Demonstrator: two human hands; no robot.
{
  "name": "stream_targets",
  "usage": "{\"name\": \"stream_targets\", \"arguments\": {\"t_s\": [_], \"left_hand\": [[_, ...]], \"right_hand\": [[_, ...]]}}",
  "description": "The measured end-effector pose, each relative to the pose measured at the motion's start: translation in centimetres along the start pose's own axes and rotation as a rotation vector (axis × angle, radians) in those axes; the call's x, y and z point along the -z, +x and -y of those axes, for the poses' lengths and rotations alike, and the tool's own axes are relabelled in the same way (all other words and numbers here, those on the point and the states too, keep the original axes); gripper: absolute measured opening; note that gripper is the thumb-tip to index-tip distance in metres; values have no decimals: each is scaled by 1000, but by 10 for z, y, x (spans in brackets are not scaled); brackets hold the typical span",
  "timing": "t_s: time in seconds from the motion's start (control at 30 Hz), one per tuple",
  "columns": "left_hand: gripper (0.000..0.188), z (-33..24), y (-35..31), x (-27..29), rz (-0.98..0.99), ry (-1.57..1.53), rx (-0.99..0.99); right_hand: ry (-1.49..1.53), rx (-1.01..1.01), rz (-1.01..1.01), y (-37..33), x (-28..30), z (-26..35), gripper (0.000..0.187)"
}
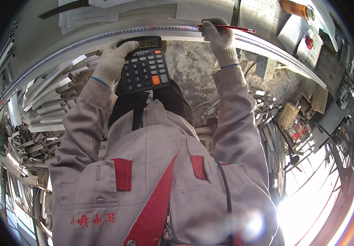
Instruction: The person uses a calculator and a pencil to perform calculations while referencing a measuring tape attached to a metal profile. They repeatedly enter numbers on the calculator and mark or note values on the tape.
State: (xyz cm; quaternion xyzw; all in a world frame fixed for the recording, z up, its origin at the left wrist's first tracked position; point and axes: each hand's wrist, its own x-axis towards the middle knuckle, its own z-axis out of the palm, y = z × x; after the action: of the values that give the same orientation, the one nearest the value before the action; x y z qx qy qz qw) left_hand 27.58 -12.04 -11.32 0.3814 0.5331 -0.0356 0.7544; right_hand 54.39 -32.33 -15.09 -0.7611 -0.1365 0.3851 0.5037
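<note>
My left hand (113,61), in a white knit glove, is closed on the upper left side of a black calculator (142,65) with white, grey and orange keys. Its thumb lies over part of the lit display. My right hand (219,39), gloved alike, pinches a thin red pencil (238,28) that points to the right. Just beneath that hand runs a long measuring tape (160,28), laid along the table's near edge and bending with the view. The right hand rests at the tape, and the calculator's top edge is close to it.
Papers (259,16) with handwriting lie on the table (144,12). An orange bottle (296,9) lies at the far right. Below on the left are piles of metal profile offcuts (50,102). Cardboard boxes (287,115) stand on the floor at the right.
</note>
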Motion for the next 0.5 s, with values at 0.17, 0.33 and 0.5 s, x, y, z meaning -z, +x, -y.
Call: {"name": "stream_targets", "arguments": {"t_s": [0.17, 0.33, 0.5], "left_hand": [[27, -3, -2, 0, 26, -23, 21], [28, 0, -2, 3, 4, -5, 41], [29, 4, -1, 6, 25, -42, 21]], "right_hand": [[-12, 4, 5, 5, -2, -6, 25], [-19, 29, 30, 2, -8, -5, 27], [-55, 12, 19, -1, -15, 1, 28]]}}
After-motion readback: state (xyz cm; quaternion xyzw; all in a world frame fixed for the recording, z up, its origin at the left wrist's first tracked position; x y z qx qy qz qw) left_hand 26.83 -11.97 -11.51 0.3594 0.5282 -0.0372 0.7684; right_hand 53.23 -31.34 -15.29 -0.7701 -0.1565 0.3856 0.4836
